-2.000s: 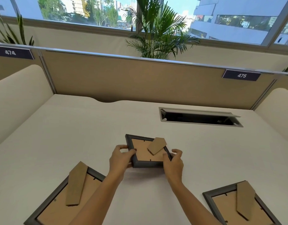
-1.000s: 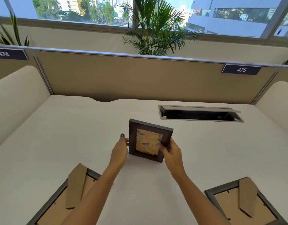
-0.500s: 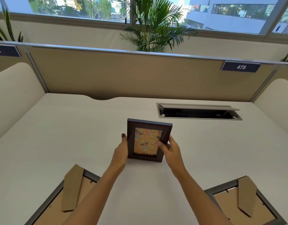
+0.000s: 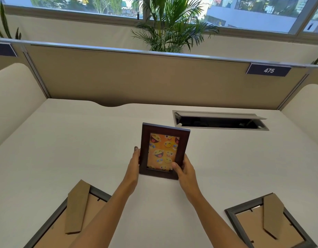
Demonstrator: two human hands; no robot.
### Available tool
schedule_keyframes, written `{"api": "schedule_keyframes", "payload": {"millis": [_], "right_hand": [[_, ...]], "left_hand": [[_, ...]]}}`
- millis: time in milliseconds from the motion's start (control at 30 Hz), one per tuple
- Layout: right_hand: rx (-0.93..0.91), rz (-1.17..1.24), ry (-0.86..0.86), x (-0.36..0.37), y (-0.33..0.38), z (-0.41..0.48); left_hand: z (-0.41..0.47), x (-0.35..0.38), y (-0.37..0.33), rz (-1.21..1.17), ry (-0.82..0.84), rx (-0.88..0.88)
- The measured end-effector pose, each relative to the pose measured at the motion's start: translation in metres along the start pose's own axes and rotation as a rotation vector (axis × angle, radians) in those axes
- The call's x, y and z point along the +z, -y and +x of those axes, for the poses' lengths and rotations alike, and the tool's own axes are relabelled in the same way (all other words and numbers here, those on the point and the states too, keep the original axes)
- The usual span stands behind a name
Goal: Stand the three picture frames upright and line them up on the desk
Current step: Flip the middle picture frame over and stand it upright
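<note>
A small dark brown picture frame (image 4: 164,140) with an orange emoji picture stands upright in portrait at the middle of the white desk (image 4: 65,149), facing me. My left hand (image 4: 134,164) grips its left edge and my right hand (image 4: 186,171) grips its lower right corner, thumb on the front. A larger grey frame (image 4: 93,196) lies face down at the near left, its cardboard stand up. Another grey frame (image 4: 247,213) lies face down at the near right.
An open cable hatch (image 4: 219,121) is sunk into the desk behind and right of the upright frame. A tan partition (image 4: 154,77) closes the back, with cream side panels (image 4: 13,97) left and right. Potted palms stand beyond it.
The small frame was lying face down two seconds ago; both hands lifted and turned it upright, picture toward me. Its base has since come down to the desk and it stands straighter.
</note>
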State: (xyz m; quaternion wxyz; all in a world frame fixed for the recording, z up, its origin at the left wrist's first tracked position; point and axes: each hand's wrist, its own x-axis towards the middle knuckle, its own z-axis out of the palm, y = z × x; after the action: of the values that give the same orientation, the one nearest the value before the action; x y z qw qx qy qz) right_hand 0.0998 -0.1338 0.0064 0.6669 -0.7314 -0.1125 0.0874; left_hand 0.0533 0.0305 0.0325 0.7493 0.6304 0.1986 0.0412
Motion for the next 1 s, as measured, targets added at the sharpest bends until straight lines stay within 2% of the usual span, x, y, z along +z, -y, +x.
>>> {"api": "schedule_keyframes", "payload": {"millis": [267,767,833,1000], "right_hand": [[-0.012,-0.111,-0.059,0.007,-0.01,-0.002],[0.032,-0.137,-0.124,0.012,-0.011,0.017],[0.06,-0.113,-0.164,0.012,-0.005,0.017],[0.064,-0.181,-0.361,0.009,0.013,0.013]], "left_hand": [[-0.001,0.001,0.015,0.084,-0.068,0.072],[0.007,-0.001,0.039,0.299,-0.218,0.172],[0.002,-0.001,0.041,0.273,-0.264,0.212],[-0.027,0.016,0.053,0.228,-0.526,0.301]]}}
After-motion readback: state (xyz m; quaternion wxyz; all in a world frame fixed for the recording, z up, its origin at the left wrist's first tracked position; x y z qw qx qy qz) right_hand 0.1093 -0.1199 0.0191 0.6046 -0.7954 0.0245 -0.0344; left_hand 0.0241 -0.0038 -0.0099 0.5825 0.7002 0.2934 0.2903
